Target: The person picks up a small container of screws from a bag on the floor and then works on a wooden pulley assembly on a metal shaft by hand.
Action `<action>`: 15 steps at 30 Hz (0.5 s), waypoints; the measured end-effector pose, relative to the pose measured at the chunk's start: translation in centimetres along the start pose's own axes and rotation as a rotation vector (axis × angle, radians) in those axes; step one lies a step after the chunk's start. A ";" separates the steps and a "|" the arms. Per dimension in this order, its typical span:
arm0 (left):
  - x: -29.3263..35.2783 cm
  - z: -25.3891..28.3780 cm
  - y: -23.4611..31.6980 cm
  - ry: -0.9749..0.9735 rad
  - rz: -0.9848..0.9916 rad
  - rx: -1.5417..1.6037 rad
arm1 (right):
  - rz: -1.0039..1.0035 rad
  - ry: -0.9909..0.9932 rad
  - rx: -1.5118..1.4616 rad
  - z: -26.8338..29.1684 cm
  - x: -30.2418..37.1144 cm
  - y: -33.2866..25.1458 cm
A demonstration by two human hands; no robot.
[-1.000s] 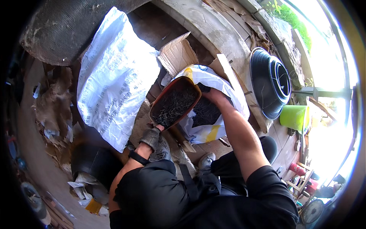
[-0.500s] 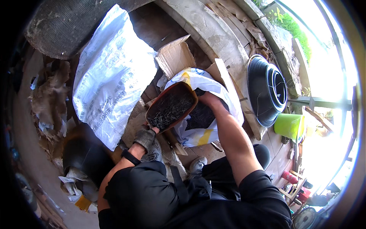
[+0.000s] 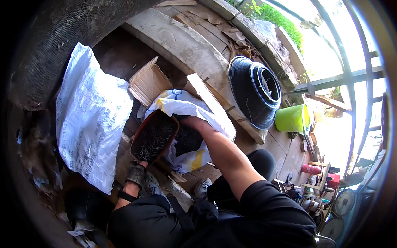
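Note:
My left hand (image 3: 135, 174), in a grey fingerless glove, grips the near end of a reddish-brown, oblong tub (image 3: 170, 143). Many thin, dark metal nails (image 3: 155, 138) lie loose inside it, and the tub is tilted. At the tub's right edge, my right hand (image 3: 194, 122) reaches over an open white plastic bag (image 3: 221, 124). Its fingertips are dark and blend into the shadow, so their grip does not show. Dark material (image 3: 188, 140) fills the bag, which sits in an open cardboard box (image 3: 149, 84).
A white woven sack (image 3: 91, 124) lies left of the box. Rolled mesh (image 3: 53, 49) is at the upper left. On the right stand a black ribbed coil (image 3: 248, 91) and a lime-green bucket (image 3: 289, 119). A concrete ledge (image 3: 173, 41) runs behind the box.
The view has swung, so the scene sits farther left and lower. Both hands remain at the tub, with the right one still over the bag.

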State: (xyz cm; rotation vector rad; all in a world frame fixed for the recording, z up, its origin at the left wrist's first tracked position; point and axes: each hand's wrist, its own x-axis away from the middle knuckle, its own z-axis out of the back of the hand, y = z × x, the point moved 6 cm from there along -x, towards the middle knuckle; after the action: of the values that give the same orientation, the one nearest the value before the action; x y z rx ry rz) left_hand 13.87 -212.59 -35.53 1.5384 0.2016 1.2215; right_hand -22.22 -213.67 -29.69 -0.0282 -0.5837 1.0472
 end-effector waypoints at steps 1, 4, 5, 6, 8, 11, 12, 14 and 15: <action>-0.1 0.1 -0.6 -0.021 -0.062 -0.146 | 0.003 -0.011 -0.005 -0.2 0.1 0.0; -0.1 0.0 -1.5 -0.025 -0.138 -0.478 | -0.004 -0.033 -0.005 -0.6 0.5 0.3; -0.3 0.0 -1.8 -0.010 -0.090 -0.459 | -0.005 -0.032 -0.003 -0.6 0.6 0.4; -0.1 -0.2 -1.0 0.016 0.068 -0.217 | -0.011 -0.035 -0.002 -0.7 0.7 0.5; -0.4 -0.8 -1.7 -0.010 0.148 0.041 | -0.022 -0.024 0.003 -0.6 0.7 0.9; -0.6 -0.5 -4.4 -0.056 0.002 0.042 | -0.010 -0.006 -0.016 -0.8 0.2 -0.3; -0.8 -0.5 -4.8 -0.034 -0.004 0.022 | -0.011 0.006 -0.024 -0.9 0.2 -0.4; -0.7 0.1 -4.2 0.026 0.076 -0.007 | -0.021 0.035 -0.042 -0.8 0.4 -0.3; -0.5 -0.2 -2.7 0.059 0.165 -0.016 | -0.032 0.047 -0.054 -0.7 0.7 0.0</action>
State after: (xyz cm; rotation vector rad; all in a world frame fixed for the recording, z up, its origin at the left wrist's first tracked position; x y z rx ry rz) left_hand 14.71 -211.79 -38.07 1.5300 0.1052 1.3957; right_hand -21.61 -212.95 -30.02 -0.0905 -0.5677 0.9969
